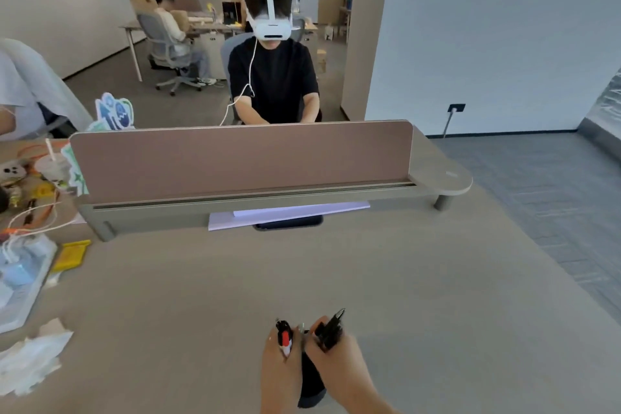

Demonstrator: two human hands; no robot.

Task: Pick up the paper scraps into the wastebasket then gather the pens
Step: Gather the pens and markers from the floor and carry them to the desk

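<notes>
Near edge of desk [386,279], right of centre; left hand [280,366] curled round a red-and-black pen [285,336], tip end up and away; right hand [336,363] gripping a bundle of black pens [331,329], long axis tilted up and right; hands touching, a dark object between them, unidentifiable; the two sets near-parallel, so merging looks a short inward pass, either hand equally near; crumpled paper scraps [30,363] remain at the desk's left edge, well apart, left hand the nearer; wastebasket not in view.

Open-plan office: shared desk [235,279] with divider panel [242,158], swivel chair [161,40], seated workers beyond
</notes>
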